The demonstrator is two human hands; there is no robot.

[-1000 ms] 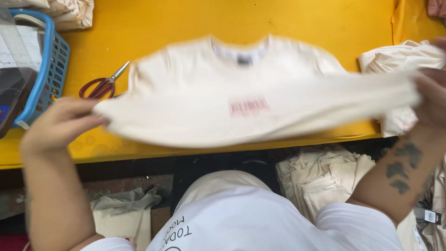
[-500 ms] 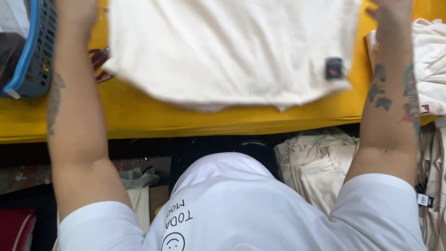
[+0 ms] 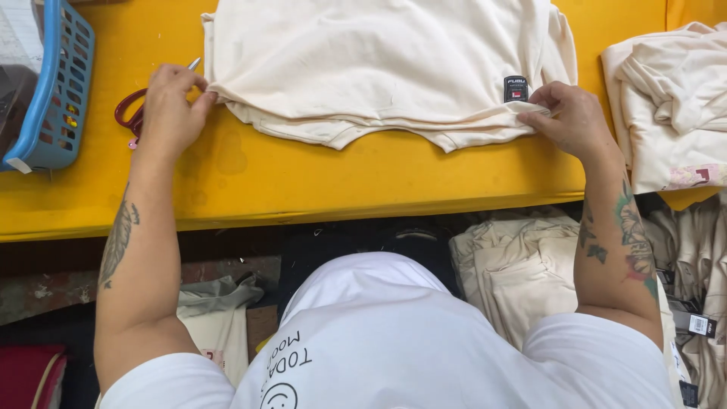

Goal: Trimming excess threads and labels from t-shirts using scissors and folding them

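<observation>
A cream T-shirt (image 3: 379, 68) lies flat on the yellow surface (image 3: 303, 182), its hem toward the near edge. The left hand (image 3: 170, 106) pinches the shirt's left edge between thumb and fingers, and the right hand (image 3: 572, 117) pinches the hem at the right, just beside a small black label (image 3: 516, 88). Red-handled scissors (image 3: 130, 112) lie under the left hand, a blue basket (image 3: 57, 91) sits far left, and more cream garments (image 3: 674, 98) are piled at right.

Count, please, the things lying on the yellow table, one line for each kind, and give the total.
Cream garment held flat by left hand and right hand: 1
Heap of cream garments, right edge: 1
Red-handled scissors: 1
Blue basket: 1
Total: 4
</observation>
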